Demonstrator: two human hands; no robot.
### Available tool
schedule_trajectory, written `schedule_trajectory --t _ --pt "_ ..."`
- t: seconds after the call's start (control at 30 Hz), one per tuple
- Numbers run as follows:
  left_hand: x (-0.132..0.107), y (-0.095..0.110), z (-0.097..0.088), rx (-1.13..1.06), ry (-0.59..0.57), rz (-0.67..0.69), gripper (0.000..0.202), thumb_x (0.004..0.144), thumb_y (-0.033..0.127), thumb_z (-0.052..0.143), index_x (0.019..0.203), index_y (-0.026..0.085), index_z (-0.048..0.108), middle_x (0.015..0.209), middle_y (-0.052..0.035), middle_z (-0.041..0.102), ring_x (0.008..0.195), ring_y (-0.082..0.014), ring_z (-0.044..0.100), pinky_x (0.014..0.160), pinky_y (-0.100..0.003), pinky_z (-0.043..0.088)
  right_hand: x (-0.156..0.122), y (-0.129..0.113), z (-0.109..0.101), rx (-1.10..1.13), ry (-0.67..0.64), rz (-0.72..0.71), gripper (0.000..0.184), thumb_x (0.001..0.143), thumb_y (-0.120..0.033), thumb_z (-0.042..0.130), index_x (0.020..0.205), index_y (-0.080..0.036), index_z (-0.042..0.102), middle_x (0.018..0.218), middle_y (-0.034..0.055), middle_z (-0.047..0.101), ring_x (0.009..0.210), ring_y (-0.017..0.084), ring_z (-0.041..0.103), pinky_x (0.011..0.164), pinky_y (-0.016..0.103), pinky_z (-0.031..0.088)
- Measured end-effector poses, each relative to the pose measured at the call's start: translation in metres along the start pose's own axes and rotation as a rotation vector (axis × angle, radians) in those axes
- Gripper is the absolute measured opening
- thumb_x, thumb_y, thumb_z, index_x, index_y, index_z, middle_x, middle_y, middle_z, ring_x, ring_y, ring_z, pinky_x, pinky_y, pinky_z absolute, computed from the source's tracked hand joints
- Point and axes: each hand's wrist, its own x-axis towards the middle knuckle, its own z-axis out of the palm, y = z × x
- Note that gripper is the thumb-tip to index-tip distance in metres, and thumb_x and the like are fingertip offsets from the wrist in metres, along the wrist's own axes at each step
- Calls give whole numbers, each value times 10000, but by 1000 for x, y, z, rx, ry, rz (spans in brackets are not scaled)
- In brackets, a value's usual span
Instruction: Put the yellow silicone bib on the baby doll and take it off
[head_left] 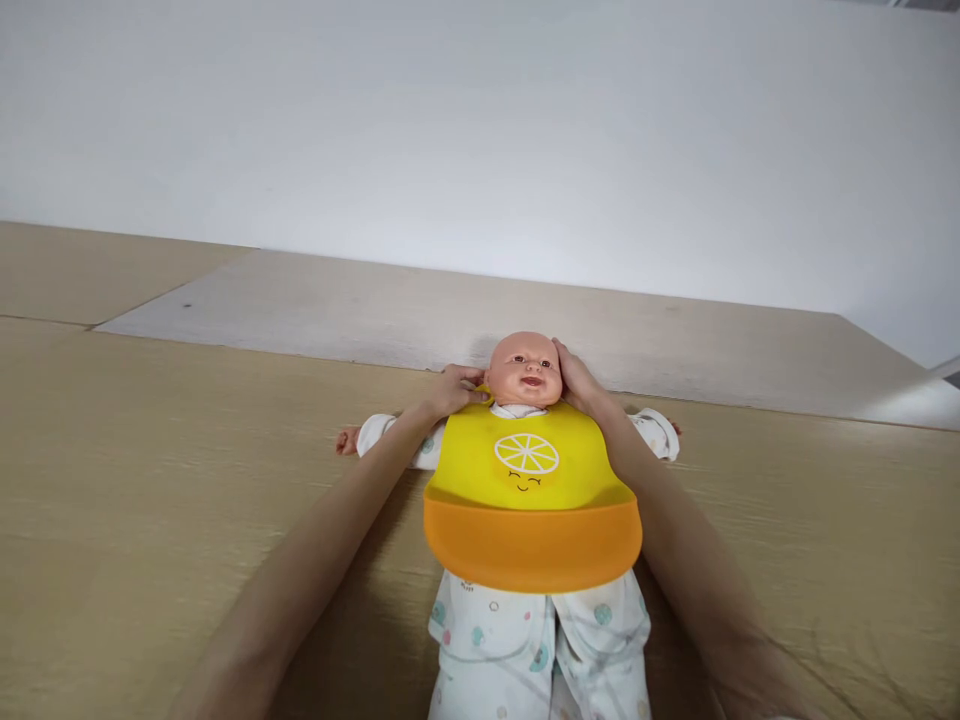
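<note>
A baby doll (528, 360) lies on its back, face up, arms stretched to both sides. Over its chest is a yellow silicone bib (472, 450) with a white citrus-slice print and an orange catch pocket (532, 548) at the lower edge. My left hand (456, 390) is at the side of the doll's neck, fingers closed on the yellow neck strap of the bib. On the other side my right hand (579, 380) rests against the doll's head. Its fingers reach behind the head and are mostly hidden, so what they hold cannot be seen.
The doll lies on a pale wood-grain surface (187, 480). Beyond its head runs a greyish strip (360, 305), then a white wall (480, 140). White dotted trousers (495, 650) on the doll's legs run out of the bottom of the view, between my forearms.
</note>
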Motion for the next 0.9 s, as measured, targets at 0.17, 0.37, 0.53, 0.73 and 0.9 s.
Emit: schedule_trajectory --t 0.17,0.37,0.53,0.73,0.9 --pt "5 -6 -1 -10 -8 34 325 552 298 721 841 151 697 800 -18 667 707 -148 568 633 -244 434 -8 -6 7 43 35 37 482 984 -478 304 1010 -148 654 1120 93 670 1008 187 647 974 346 505" --pt "4 -3 -4 163 28 56 310 566 344 716 812 157 706 719 -31 644 650 -149 541 568 -232 385 -4 0 -1 -90 159 -78 449 956 -493 403 990 -125 657 1086 118 677 978 213 659 943 376 518" --pt "3 0 -7 320 57 57 187 586 323 703 687 167 689 630 -7 600 614 -136 513 535 -220 342 1 4 -4 -79 116 -140 476 938 -546 423 982 -136 661 1068 113 683 966 217 665 918 373 532" --pt "3 -7 -5 165 106 57 256 578 378 723 684 155 657 661 -7 615 639 -134 525 574 -226 382 -14 -7 -2 -131 47 -125 471 987 -477 351 986 -125 663 1124 110 667 1010 181 649 928 306 518" --pt "-2 1 -3 87 223 -21 308 634 420 654 766 142 663 723 -31 647 666 -150 551 601 -246 409 -23 2 -25 -360 -18 -199 613 885 -687 398 1034 -145 641 1078 105 674 946 204 651 820 319 534"
